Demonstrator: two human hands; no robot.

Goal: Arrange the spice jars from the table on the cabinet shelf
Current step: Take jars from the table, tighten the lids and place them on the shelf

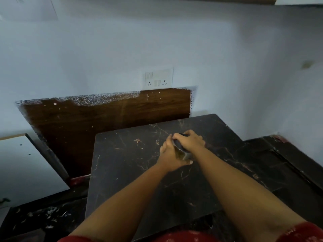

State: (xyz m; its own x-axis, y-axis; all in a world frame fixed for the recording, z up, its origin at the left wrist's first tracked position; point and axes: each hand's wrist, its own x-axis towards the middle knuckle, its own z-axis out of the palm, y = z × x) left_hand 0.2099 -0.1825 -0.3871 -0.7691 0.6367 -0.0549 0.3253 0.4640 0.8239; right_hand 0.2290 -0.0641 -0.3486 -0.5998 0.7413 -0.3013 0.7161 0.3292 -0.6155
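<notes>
We hold one jar point(181, 151) over the table point(122, 154), at about 1 o'clock from its centre; left hand point(168, 157) wraps the glass body, right hand point(189, 140) clamps the dark lid; both closed tight; shelf not in view; our judgement: keep the lid seated, jar upright, carry with both hands.

A single spice jar point(181, 151) is above the dark marble-patterned table point(132, 163), near the middle of it. It has a dark lid and a clear body with yellowish-brown content inside. It is tilted, lid pointing away. Most of it is hidden, so the details are unclear.
</notes>
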